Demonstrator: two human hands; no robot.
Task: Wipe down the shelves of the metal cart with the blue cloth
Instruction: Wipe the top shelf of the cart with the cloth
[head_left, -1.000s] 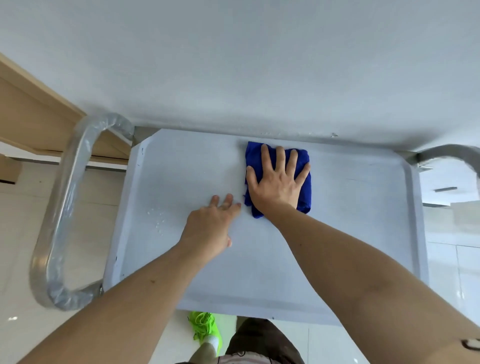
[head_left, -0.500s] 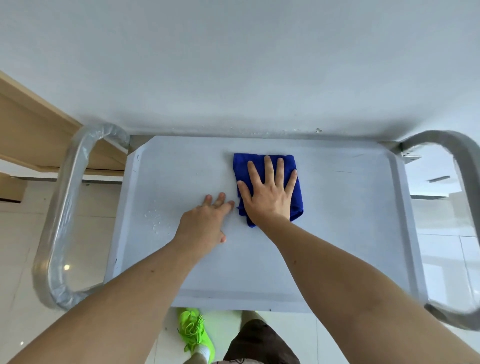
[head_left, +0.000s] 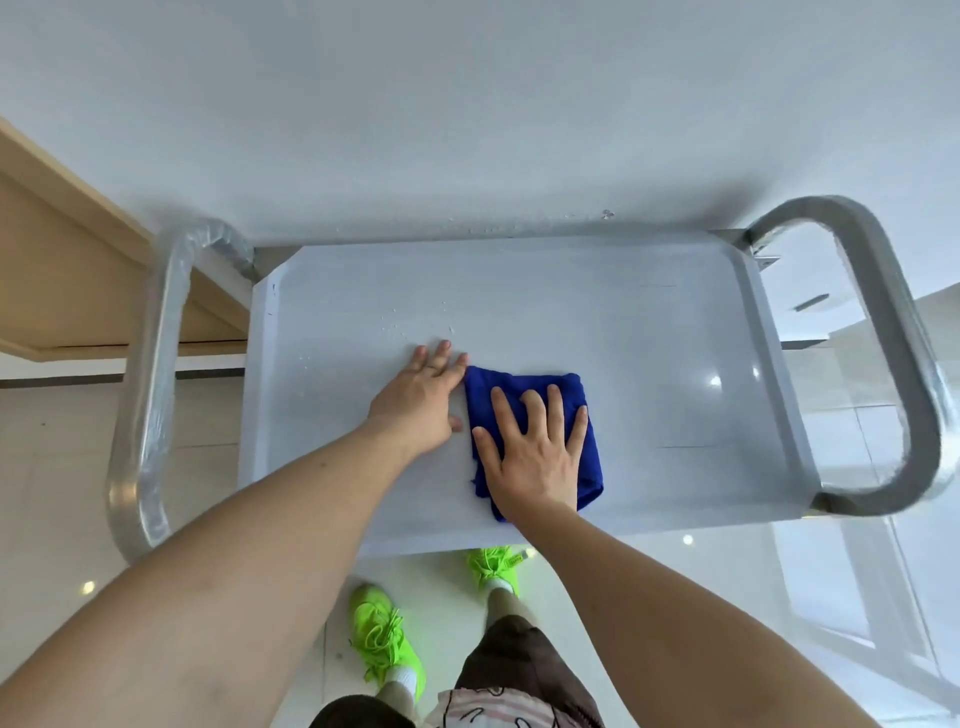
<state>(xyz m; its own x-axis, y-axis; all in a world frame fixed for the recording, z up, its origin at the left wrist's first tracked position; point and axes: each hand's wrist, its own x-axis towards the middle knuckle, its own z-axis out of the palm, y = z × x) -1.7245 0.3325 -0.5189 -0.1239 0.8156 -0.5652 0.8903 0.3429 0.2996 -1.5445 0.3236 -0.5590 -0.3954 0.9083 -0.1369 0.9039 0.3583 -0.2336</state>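
The metal cart's top shelf (head_left: 675, 364) is a pale grey tray seen from above. A folded blue cloth (head_left: 519, 387) lies on it near the front edge. My right hand (head_left: 535, 457) presses flat on the cloth with fingers spread. Just to the cloth's left, my left hand (head_left: 423, 400) rests palm down on the bare shelf, its fingers touching the cloth's left edge. Small water droplets (head_left: 410, 322) dot the shelf beyond my left hand.
Tubular metal handles stand at both ends of the cart, the left handle (head_left: 150, 395) and the right handle (head_left: 893, 353). A white wall (head_left: 467, 104) sits right behind the cart. A wooden ledge (head_left: 62, 270) is at the left. My green shoes (head_left: 384, 634) are on the tiled floor below.
My right hand has dragged the blue cloth from the back of the shelf toward the front edge. My left hand stays flat on the shelf beside it. The camera view has shifted back.
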